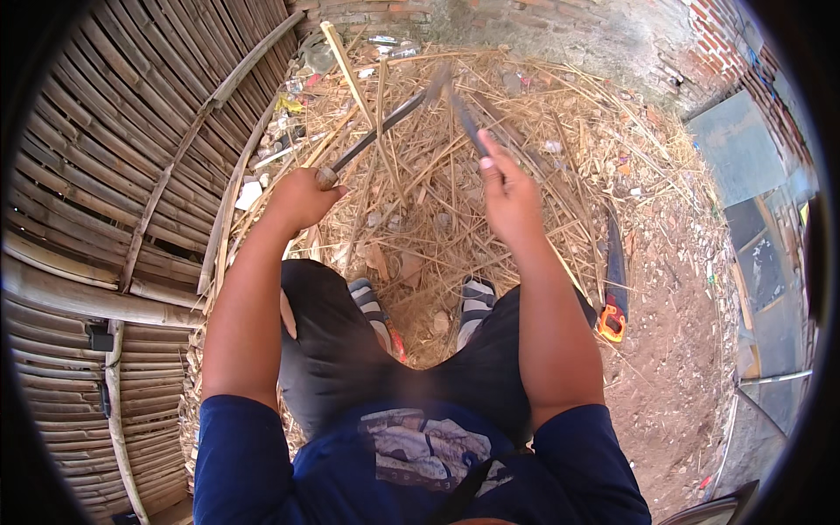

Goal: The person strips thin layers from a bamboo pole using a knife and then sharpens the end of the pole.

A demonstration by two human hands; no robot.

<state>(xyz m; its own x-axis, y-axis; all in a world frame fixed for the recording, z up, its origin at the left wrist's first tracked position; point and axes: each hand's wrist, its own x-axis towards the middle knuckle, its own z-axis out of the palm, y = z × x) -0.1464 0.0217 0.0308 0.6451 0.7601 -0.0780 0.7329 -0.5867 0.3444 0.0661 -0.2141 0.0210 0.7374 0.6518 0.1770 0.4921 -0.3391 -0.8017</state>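
Observation:
My left hand (300,201) is closed around the wooden handle of a long-bladed machete (381,129). Its dark, slightly curved blade slants up and to the right, and its tip is smeared by motion. In my right hand (513,194) is a dark, narrow flat bar (467,121), thumb and fingers pressed along its lower end. The bar tilts up and to the left; its far end is blurred close to the machete's tip. Whether the two touch, I cannot tell. A pale split bamboo strip (348,70) stands at a slant just behind the machete.
Bamboo splinters and strips (429,188) litter the ground around my feet. A handsaw (614,271) with an orange handle lies to the right, on bare soil (661,385). A bamboo slat wall (114,166) rises on the left, a brick wall (560,31) at the back, grey panels (739,149) on the right.

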